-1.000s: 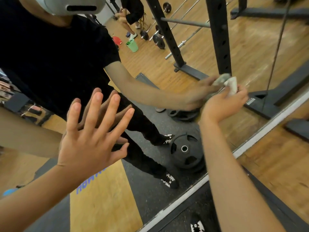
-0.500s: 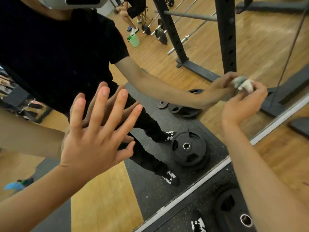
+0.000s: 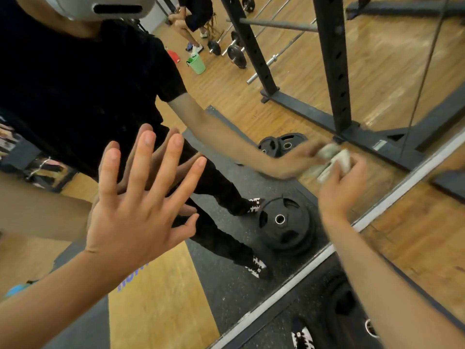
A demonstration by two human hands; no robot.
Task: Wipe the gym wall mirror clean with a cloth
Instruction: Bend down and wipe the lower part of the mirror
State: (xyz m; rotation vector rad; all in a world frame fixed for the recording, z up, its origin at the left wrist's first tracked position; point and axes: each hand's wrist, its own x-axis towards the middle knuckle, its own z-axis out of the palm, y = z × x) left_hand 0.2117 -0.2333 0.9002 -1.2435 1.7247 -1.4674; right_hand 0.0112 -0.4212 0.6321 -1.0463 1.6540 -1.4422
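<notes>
The right hand [image 3: 339,190] still pinches the bunched white cloth [image 3: 338,161] in curled fingers against the mirror [image 3: 284,285]. Since half a second ago it has slid down and leftward across the glass, off the reflected rack post [image 3: 332,71] and nearer the mirror's lower edge, and hand and cloth are now blurred. The left hand [image 3: 141,210] stays flat on the glass, well apart from the cloth, its fingers straight and spread as before.
</notes>
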